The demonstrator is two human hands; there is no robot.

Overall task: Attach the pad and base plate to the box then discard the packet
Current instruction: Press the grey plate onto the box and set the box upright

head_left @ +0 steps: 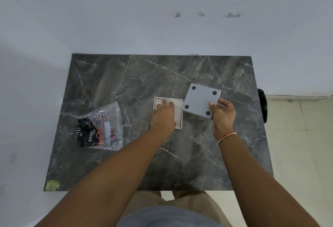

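Base plate (201, 100): grey square, rounded corners, four dark round feet near the corners, small mark at centre. We hold it in the right hand (223, 114), thumb on top at its near right corner, fingers curled under the edge; it sits tilted, raised over the table (144, 75), just right of the box.

Box (178, 115): white, square, shallow, open side up, lying flat mid-table. Pale pad (177, 108) lies inside it. Left hand (164, 115) is spread flat, palm down, fingers pressing on the pad; it grips nothing and hides most of the box's left half.

Packet (102, 127): clear crinkled plastic bag, lying well apart at the left of the table, with a black and red printed insert inside reading "Dove".

Around: dark grey marbled tabletop, a patch of yellowish tape (52, 185) on the near left corner. A black bag (262, 106) shows past the table's right edge. Thin red thread band (227, 135) on the right wrist. The plate's left corner overlaps the box's right rim from our view; we cannot tell whether they touch.
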